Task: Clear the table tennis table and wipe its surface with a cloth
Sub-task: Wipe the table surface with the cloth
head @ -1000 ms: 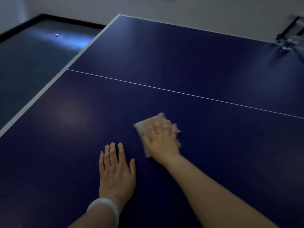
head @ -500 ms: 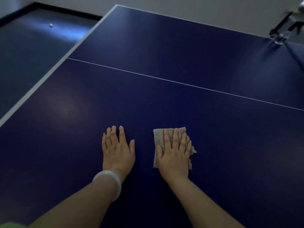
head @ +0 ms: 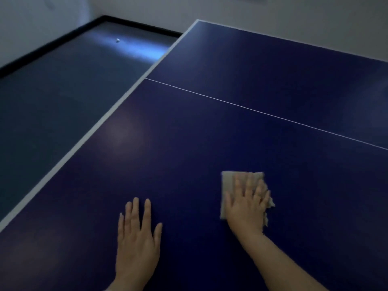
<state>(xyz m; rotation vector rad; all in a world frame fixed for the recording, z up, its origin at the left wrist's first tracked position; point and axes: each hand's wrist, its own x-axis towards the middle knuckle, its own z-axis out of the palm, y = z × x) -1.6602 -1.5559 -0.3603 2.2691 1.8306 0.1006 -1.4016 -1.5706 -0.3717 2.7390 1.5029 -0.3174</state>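
Both hands' grip open: right hand (head: pixel 246 206) flat on cloth (head: pixel 228 181), left hand (head: pixel 137 240) on table (head: pixel 189 143).

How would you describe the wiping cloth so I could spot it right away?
Start from the big dark blue table tennis table with its thin white line. Near its close edge two hands lie flat; under the right hand is the small pale beige rectangular cloth. It is the only light patch on the blue top, and the left hand rests on bare table.
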